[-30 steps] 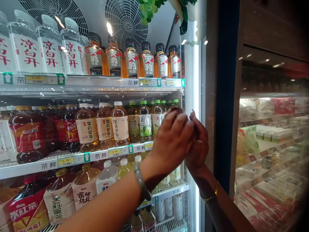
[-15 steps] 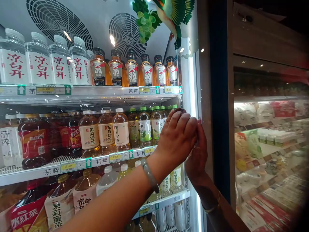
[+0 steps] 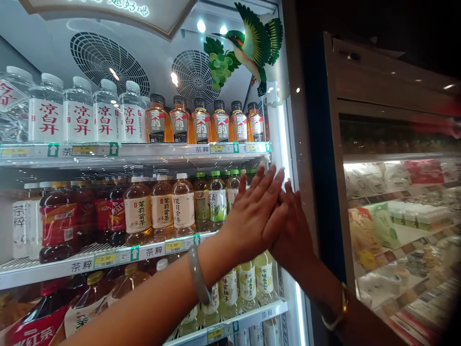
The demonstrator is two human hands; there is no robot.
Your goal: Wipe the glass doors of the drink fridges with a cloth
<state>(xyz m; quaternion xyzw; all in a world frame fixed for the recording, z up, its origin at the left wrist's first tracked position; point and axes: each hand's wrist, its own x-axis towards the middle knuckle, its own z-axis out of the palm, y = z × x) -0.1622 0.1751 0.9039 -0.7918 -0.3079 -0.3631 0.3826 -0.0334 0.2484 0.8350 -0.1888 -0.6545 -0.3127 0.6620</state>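
Note:
My left hand (image 3: 254, 211), wearing a grey bangle (image 3: 199, 275) at the wrist, has its fingers stretched out and slightly spread, with nothing seen in it. Its thumb side lies against my right hand (image 3: 293, 235), whose fingers also point up. A gold-coloured bracelet (image 3: 338, 307) circles my right wrist. Part of the right palm is hidden behind the left hand. Both hands are in front of the right side of a lit drinks cooler. Behind the left fingers stand green tea bottles (image 3: 217, 199) on the middle shelf.
The top shelf carries white-labelled water bottles (image 3: 81, 113) and amber drink bottles (image 3: 200, 120). Pale drink bottles (image 3: 248, 281) stand lower down. A bird decal (image 3: 252, 48) shows at the top. The cooler's dark side frame (image 3: 306, 144) separates it from another lit display case (image 3: 392, 254).
My left hand has gone from curled fingers over the right hand to stretched fingers. My right fingers now show more behind it. The view has tilted up a little.

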